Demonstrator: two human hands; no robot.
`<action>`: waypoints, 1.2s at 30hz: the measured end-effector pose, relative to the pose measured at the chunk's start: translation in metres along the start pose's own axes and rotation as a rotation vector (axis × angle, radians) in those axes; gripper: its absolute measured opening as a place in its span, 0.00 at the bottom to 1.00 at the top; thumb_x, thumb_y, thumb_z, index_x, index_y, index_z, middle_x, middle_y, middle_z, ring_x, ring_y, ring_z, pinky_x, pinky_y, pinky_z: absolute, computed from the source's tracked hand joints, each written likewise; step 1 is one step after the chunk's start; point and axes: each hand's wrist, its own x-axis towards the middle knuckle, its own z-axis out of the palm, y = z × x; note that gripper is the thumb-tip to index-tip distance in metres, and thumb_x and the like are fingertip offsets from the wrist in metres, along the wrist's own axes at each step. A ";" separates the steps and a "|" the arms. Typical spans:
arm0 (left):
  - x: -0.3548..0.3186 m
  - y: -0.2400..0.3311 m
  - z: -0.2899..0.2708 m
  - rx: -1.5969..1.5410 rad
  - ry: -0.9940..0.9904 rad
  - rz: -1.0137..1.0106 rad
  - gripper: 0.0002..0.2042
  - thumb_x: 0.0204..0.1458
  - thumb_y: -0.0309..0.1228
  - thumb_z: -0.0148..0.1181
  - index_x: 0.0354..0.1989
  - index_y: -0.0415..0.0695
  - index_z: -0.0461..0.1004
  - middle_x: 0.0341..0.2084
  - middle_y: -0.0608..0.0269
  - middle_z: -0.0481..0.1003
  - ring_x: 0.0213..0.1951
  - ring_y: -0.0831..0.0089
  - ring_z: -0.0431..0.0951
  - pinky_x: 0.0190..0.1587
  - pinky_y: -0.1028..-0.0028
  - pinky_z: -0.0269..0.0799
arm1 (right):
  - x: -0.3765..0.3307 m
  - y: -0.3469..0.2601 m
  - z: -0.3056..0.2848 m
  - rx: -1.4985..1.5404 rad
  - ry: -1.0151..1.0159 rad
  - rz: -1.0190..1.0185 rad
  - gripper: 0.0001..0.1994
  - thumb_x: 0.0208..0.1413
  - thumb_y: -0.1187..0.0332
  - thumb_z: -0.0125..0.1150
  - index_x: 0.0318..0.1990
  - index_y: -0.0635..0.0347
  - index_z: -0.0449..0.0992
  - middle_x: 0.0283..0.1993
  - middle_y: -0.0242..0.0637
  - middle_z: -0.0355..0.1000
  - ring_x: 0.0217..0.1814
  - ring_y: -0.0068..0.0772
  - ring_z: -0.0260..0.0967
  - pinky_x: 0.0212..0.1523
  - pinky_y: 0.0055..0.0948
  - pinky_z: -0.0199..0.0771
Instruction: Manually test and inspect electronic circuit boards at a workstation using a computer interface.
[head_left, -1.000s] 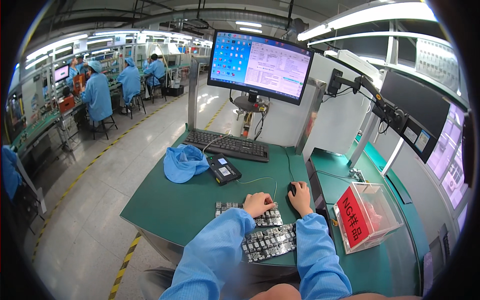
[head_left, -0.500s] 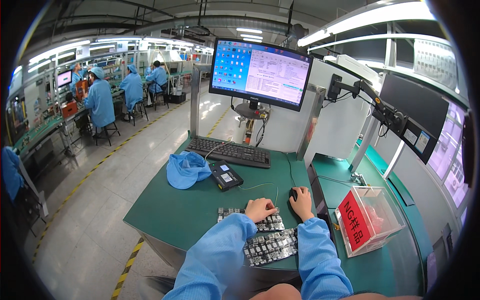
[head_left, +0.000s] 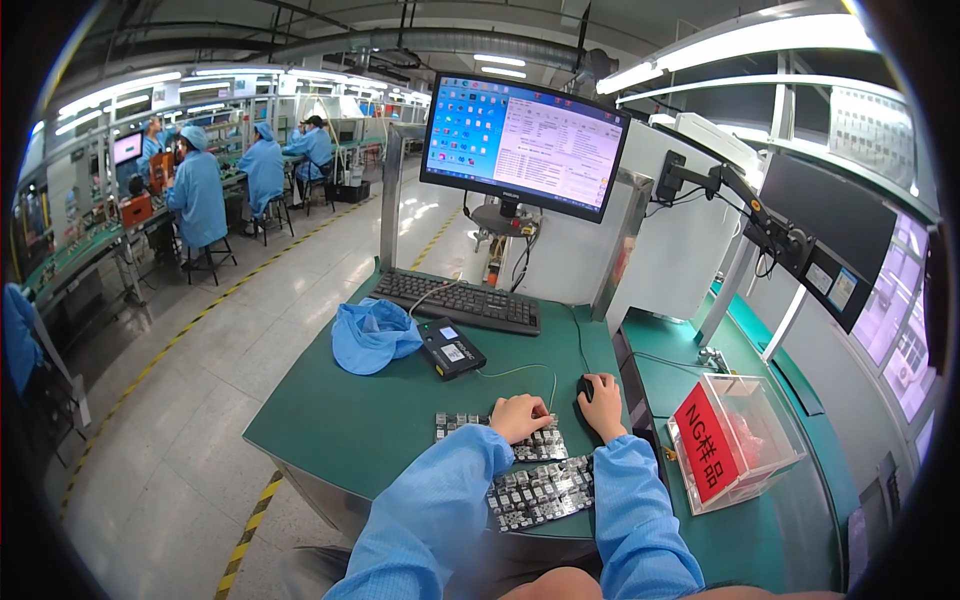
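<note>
Left hand (head_left: 519, 418) curled over upper circuit board (head_left: 541, 447), grip hidden, can't tell; right hand (head_left: 602, 405) half-closed around mouse (head_left: 584, 388), placed alongside, presumably so both lie within reach.

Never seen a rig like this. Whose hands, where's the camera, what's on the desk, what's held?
No robot here: a person works bare-handed in blue sleeves. The view comes from the left of two fisheye cameras worn on the person's head, looking down, so straight edges bend toward the rim.

The right hand holds a black mouse. The left hand rests at the farther panel of small circuit boards; a thin cable runs to it, but the fingers hide whether they grip its end.

On the green desk also lie a nearer panel, a keyboard, a blue cap and a small black box. A monitor stands beyond.
</note>
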 end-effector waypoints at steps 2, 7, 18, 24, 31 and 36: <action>-0.001 0.001 0.000 -0.010 -0.018 -0.014 0.11 0.46 0.44 0.60 0.27 0.50 0.77 0.28 0.67 0.78 0.36 0.67 0.76 0.41 0.64 0.59 | -0.001 0.001 0.000 -0.008 -0.006 0.004 0.18 0.42 0.68 0.60 0.45 0.53 0.72 0.48 0.43 0.64 0.47 0.50 0.63 0.48 0.42 0.67; -0.001 0.003 -0.001 -0.013 -0.017 -0.015 0.10 0.46 0.44 0.60 0.27 0.51 0.77 0.28 0.67 0.78 0.36 0.67 0.76 0.41 0.64 0.59 | -0.001 0.002 0.000 -0.003 -0.013 0.006 0.18 0.43 0.67 0.59 0.45 0.53 0.72 0.48 0.43 0.64 0.48 0.50 0.63 0.48 0.41 0.67; -0.001 0.000 0.002 -0.014 0.005 -0.012 0.10 0.45 0.44 0.61 0.27 0.52 0.77 0.28 0.68 0.78 0.37 0.67 0.76 0.42 0.64 0.59 | 0.000 0.002 0.002 -0.002 -0.034 0.025 0.18 0.43 0.67 0.60 0.46 0.52 0.71 0.49 0.42 0.63 0.49 0.49 0.63 0.49 0.41 0.67; -0.001 0.000 0.003 0.007 0.027 0.011 0.10 0.45 0.44 0.61 0.27 0.51 0.77 0.28 0.68 0.78 0.37 0.67 0.76 0.42 0.64 0.59 | -0.001 0.003 0.001 -0.017 -0.015 0.006 0.19 0.43 0.68 0.60 0.46 0.52 0.71 0.49 0.42 0.63 0.49 0.49 0.63 0.48 0.41 0.67; -0.001 0.000 0.002 0.003 0.022 0.002 0.10 0.45 0.44 0.61 0.27 0.51 0.77 0.27 0.67 0.78 0.36 0.67 0.76 0.42 0.65 0.59 | 0.000 0.002 0.003 -0.001 0.012 -0.020 0.18 0.42 0.67 0.60 0.45 0.54 0.72 0.47 0.43 0.63 0.47 0.50 0.63 0.47 0.41 0.66; -0.002 0.001 0.002 0.011 0.026 0.002 0.11 0.45 0.44 0.61 0.27 0.51 0.77 0.28 0.67 0.78 0.37 0.67 0.76 0.42 0.65 0.59 | -0.001 0.004 0.004 -0.006 0.018 -0.020 0.18 0.42 0.68 0.60 0.45 0.54 0.72 0.47 0.43 0.63 0.46 0.50 0.63 0.47 0.41 0.66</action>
